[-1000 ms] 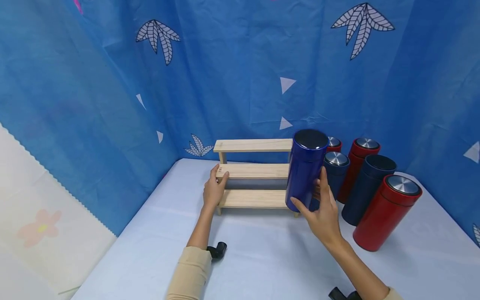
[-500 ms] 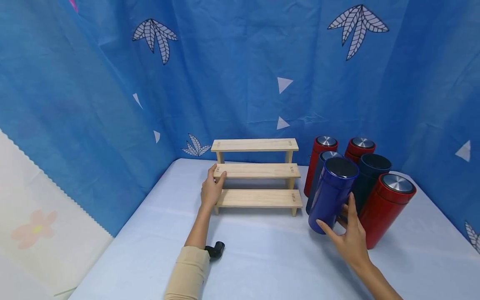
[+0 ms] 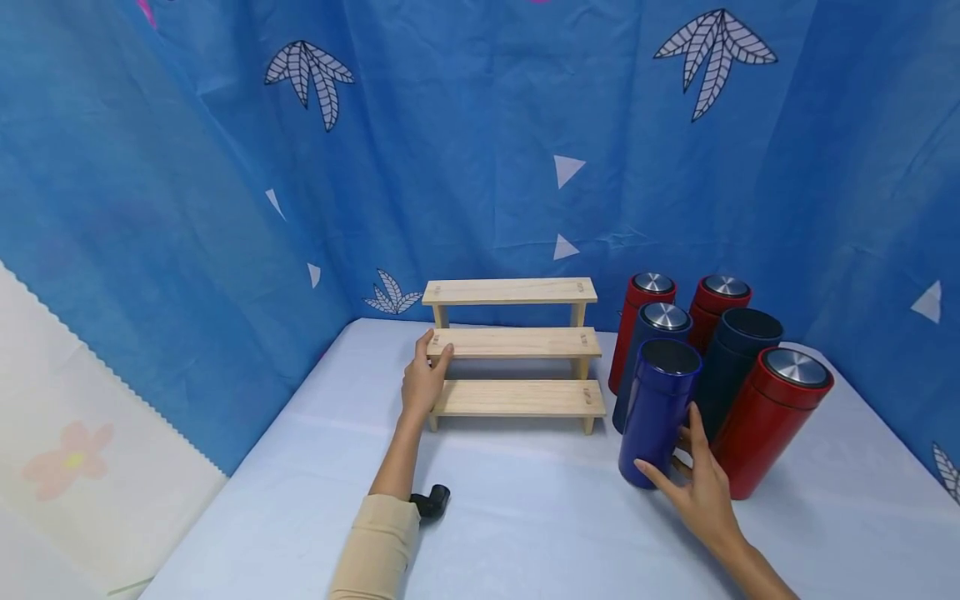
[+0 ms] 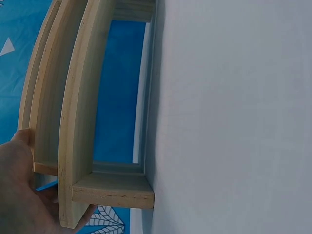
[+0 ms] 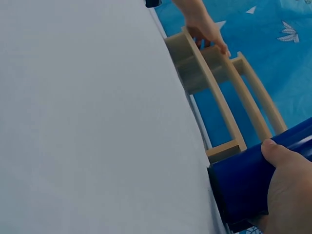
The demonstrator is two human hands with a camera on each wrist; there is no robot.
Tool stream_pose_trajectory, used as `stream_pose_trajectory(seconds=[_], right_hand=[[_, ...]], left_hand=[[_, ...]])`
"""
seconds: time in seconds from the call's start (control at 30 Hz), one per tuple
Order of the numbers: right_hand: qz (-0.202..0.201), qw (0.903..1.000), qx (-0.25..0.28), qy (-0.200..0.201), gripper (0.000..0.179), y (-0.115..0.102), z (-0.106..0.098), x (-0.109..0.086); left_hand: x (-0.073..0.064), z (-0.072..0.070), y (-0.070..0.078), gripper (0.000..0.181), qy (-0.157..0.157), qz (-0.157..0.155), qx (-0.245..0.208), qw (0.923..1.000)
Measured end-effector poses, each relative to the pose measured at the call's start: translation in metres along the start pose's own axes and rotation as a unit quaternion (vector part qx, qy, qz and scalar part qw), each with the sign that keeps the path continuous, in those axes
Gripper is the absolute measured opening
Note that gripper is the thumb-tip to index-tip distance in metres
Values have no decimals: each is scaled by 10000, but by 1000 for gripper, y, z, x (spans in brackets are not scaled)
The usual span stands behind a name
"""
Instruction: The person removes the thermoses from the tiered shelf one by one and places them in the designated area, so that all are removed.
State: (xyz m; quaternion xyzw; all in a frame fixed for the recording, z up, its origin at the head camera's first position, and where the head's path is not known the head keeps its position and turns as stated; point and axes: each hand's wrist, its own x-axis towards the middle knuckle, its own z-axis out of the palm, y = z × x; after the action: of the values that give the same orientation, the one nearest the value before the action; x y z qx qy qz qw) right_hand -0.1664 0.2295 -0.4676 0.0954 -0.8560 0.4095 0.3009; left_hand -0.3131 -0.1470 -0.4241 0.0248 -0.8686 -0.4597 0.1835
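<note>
A three-tier wooden step shelf (image 3: pixel 517 342) stands on the white-covered table. My left hand (image 3: pixel 422 385) grips the left end of its middle tier; in the left wrist view the thumb (image 4: pixel 23 136) lies on the wood and the fingers are partly hidden behind a board. To the shelf's right, a glossy blue thermos flask (image 3: pixel 654 425) with a black lid stands upright, its base at or close to the tabletop. My right hand (image 3: pixel 705 500) holds this flask low down, thumb (image 5: pixel 275 148) on the near side and fingers round the right side.
Behind and beside the held flask stand several others: a dark blue one with a silver lid (image 3: pixel 666 317), a dark one with a black lid (image 3: pixel 738 358), and red ones (image 3: pixel 772 425). A blue patterned curtain (image 3: pixel 480 150) hangs behind the table.
My right hand has brought the blue flask from in front of the shelf's right end rightward and down, to the front of the other flasks. My left hand keeps its grip on the shelf.
</note>
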Motion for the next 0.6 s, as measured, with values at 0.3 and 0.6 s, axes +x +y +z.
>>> stream_pose_trajectory(seconds=[0.3,0.6], right_hand=[[238,9996,175,30,115,3,2,1],[334,9993,158,-10,117,6,3,1]], left_hand=[[-1,-2,3,67,29,18,-2,10000],[-2,0,2,67,33,-8,30,10000]])
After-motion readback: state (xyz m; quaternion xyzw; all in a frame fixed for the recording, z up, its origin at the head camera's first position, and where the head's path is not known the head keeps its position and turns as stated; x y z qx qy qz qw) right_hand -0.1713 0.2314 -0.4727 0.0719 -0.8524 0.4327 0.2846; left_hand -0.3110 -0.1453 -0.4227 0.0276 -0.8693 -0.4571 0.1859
